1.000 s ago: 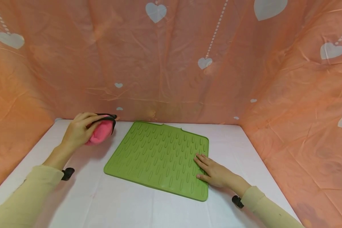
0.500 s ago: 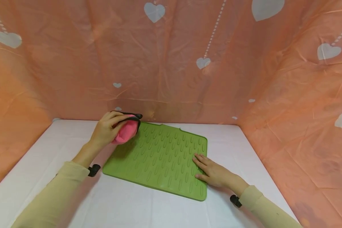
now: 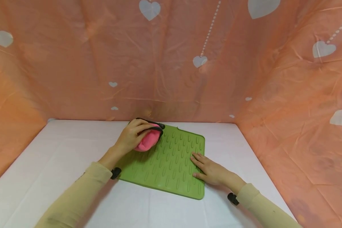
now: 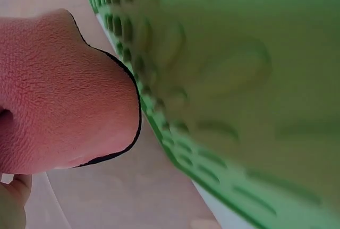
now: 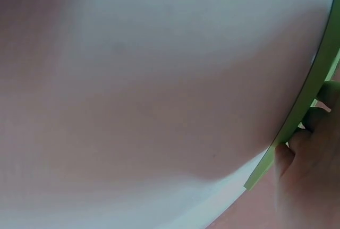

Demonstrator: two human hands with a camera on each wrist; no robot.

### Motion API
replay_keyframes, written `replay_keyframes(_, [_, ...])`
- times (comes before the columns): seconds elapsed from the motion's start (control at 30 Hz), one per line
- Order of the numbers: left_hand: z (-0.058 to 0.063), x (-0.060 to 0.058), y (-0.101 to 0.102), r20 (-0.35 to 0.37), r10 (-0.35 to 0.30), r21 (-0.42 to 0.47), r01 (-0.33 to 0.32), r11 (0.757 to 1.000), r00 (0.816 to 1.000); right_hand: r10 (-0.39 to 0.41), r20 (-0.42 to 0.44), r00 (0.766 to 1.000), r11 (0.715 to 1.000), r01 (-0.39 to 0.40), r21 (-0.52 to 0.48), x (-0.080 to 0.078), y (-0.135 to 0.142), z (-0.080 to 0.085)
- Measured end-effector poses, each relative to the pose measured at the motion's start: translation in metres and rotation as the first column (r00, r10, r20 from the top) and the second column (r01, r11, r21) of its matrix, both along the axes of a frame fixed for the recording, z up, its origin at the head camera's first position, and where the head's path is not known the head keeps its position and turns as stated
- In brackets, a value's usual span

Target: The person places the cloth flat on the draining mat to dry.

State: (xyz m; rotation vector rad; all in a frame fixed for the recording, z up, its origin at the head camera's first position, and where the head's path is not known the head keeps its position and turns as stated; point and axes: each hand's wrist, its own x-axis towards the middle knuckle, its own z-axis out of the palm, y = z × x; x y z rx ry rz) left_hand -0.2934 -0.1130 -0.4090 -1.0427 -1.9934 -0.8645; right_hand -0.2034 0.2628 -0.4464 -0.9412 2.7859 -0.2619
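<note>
In the head view my left hand (image 3: 132, 134) pinches a folded pink cloth (image 3: 149, 140) with black edging, over the back left part of the green mat (image 3: 171, 171). The left wrist view shows the fuzzy face of the cloth (image 4: 69, 91) and its dark border, with a fingertip at the lower left. Raised oval ridges cover the mat (image 4: 255, 80). My right hand (image 3: 212, 171) rests with spread, straight fingers on the mat's right edge. From the right wrist, that hand (image 5: 313, 165) lies at the rim of the mat (image 5: 300, 107).
A white cloth (image 3: 74, 152) covers the table under the mat. Orange sheeting (image 3: 171, 79) with pale hearts hangs behind and at both sides. Black wrist cameras (image 3: 116, 173) sit below the beige sleeves.
My left hand has carried the pink cloth rightward from beside the mat to over its back left part. My right hand has stayed in place on the mat's right edge.
</note>
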Motion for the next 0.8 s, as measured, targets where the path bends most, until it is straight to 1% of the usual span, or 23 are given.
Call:
replay_keyframes(0.13, [-0.002, 0.003, 0.012, -0.008, -0.024, -0.072, 0.023, 0.997, 1.0, -0.005, 0.001, 1.0, 1.0, 0.005, 0.004, 0.0, -0.001, 0.002])
replay_keyframes(0.27, [-0.007, 0.007, 0.021, -0.003, -0.042, -0.145, 0.041, 0.989, 0.999, -0.001, -0.003, 1.0, 1.0, 0.001, -0.003, 0.001, -0.001, 0.002])
replay_keyframes(0.37, [-0.011, 0.01, 0.025, 0.018, -0.062, -0.205, 0.065, 0.977, 0.998, 0.003, -0.003, 1.0, 1.0, -0.003, -0.012, 0.001, -0.001, 0.002])
replay_keyframes(0.43, [-0.014, 0.011, 0.027, 0.025, -0.097, -0.237, 0.1, 0.966, 0.995, 0.008, -0.006, 1.0, 1.0, -0.008, -0.016, 0.001, -0.001, 0.002])
replay_keyframes(0.57, [-0.018, 0.012, 0.03, 0.043, -0.177, -0.285, 0.182, 0.941, 0.983, 0.007, -0.007, 1.0, 1.0, -0.007, -0.008, 0.001, -0.001, 0.001])
replay_keyframes(0.63, [-0.018, 0.014, 0.032, 0.06, -0.197, -0.317, 0.206, 0.926, 0.979, 0.006, -0.006, 1.0, 1.0, -0.006, -0.004, 0.001, -0.001, 0.001])
replay_keyframes(0.73, [-0.018, 0.018, 0.034, 0.1, -0.172, -0.405, 0.198, 0.893, 0.98, 0.01, -0.007, 1.0, 1.0, -0.01, -0.013, 0.001, -0.001, 0.002])
replay_keyframes(0.8, [-0.017, 0.021, 0.036, 0.131, -0.141, -0.476, 0.187, 0.859, 0.981, 0.007, -0.003, 1.0, 1.0, -0.007, -0.011, 0.001, -0.001, 0.002])
